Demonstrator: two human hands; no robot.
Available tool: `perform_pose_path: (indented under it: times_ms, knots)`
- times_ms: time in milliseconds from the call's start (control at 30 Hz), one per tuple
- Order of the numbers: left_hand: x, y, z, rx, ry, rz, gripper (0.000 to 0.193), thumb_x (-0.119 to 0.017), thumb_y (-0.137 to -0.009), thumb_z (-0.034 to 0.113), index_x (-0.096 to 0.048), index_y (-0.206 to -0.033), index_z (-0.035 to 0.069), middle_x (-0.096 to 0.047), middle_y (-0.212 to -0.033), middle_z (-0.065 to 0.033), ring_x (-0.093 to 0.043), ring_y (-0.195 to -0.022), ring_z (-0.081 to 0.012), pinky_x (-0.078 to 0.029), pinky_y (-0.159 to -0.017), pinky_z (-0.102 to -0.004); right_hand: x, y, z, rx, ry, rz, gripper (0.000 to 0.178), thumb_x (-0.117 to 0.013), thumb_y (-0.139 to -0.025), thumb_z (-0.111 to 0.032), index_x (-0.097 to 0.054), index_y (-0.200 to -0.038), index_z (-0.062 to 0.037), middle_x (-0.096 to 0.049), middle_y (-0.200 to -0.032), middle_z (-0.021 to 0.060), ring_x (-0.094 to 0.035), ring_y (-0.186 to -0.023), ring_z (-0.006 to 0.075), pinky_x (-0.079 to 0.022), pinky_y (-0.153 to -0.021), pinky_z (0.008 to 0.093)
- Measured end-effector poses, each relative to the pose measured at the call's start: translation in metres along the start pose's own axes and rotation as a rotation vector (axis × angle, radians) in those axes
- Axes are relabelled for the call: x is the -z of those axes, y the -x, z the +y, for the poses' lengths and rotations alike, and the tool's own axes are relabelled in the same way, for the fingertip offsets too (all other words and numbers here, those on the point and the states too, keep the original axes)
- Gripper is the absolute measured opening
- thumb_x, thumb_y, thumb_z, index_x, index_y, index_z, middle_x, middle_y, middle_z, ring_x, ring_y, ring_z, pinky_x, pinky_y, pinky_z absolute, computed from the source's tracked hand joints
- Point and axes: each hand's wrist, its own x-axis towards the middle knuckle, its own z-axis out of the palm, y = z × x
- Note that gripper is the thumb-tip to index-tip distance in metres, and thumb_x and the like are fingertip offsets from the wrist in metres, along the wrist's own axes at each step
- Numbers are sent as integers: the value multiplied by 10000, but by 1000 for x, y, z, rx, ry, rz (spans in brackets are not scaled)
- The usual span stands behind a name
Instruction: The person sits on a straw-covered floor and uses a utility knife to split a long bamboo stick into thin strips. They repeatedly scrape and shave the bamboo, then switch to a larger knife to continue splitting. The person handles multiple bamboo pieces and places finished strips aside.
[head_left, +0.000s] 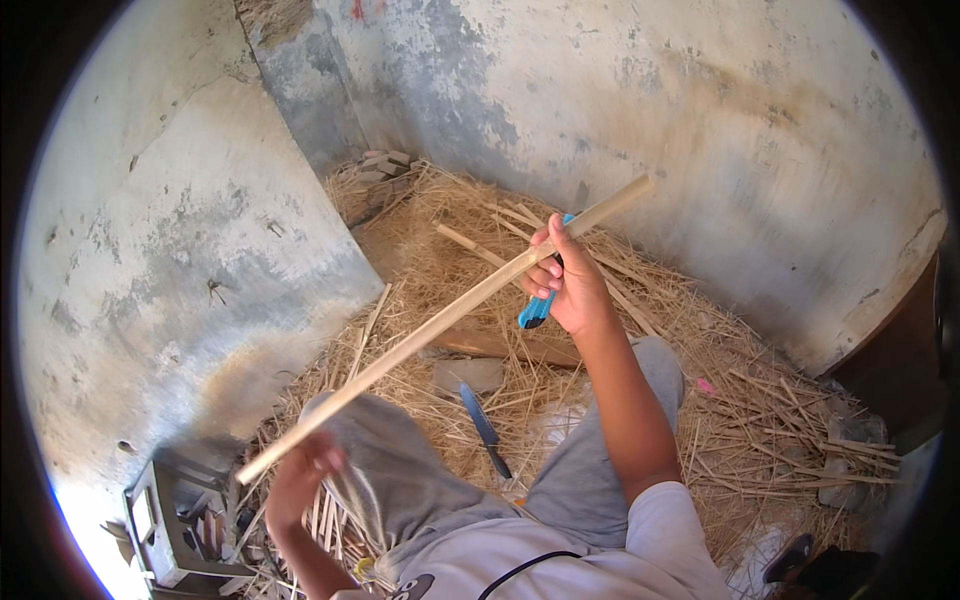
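Note:
A long, pale split-bamboo strip (420, 338) slants across in front of me, from low left to high right. My right hand (572, 280) is closed round its upper part. The same hand also holds a blue utility knife (537, 312), its handle hanging below the fingers; whether a blade is out is hidden. My left hand (305, 470), smeared by motion, is close to the strip's lower end; I cannot make out whether it touches it. Between my legs a kitchen knife (480, 415) with a blue-grey blade and dark handle lies on the shavings.
Shavings and thin strips (740, 430) are heaped on the floor around my legs. A wooden plank (510, 345) and a grey block (468, 376) lie ahead. A grey box-like frame (165, 535) stands at lower left. Worn walls (640, 90) close in; brick pieces (385, 165) sit in the far corner.

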Motion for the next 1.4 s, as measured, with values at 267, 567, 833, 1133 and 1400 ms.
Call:
perform_pose_path:
  times_ms: [267,567,833,1133,1400]
  knots:
    - [-21,26,128,-591,-151,-632,566,-793,-868,258,-559,-1297,-26,-677,-1113,-162,-660,-1031,-311,-506,-914,-399,-6,-5,26,-237,57,-59,410,-728,-918,-441,-618,-870,-50,-342,-581,-63,-339,-486,65,-332,-488,244]
    - [-107,-134,118,-200,103,-543,571,-532,-1018,445,-467,-1346,-18,-652,-1032,-185,-675,-973,-303,-541,-888,-420,-12,-7,49,-381,170,-173,430,-662,-957,-469,-617,-977,-43,-312,-581,-83,-349,-480,55,-349,-477,258]
    - [-123,-186,83,-53,586,-600,362,-384,-1093,298,-581,-1164,3,-649,-796,-79,-663,-678,-194,-551,-595,-312,56,-33,31,269,1310,313,491,-528,-1018,-489,-636,-1060,-11,-509,-730,8,-471,-557,136,-451,-570,334]
    - [-150,-208,29,-326,-36,30,286,-466,-1057,254,-627,-1074,18,-680,-842,-180,-660,-714,-341,-487,-588,-430,-2,0,40,-10,1850,-9,485,-375,-1073,-402,-578,-890,-1,-593,-635,151,-616,-603,331,-493,-607,458]
    - [-156,-193,35,-233,-377,137,159,-459,-966,80,-523,-1026,-52,-650,-825,-329,-651,-808,-502,-503,-721,-582,19,-18,92,97,1976,-317,470,-375,-1068,-421,-523,-879,-17,-600,-707,202,-608,-656,402,-469,-629,513]
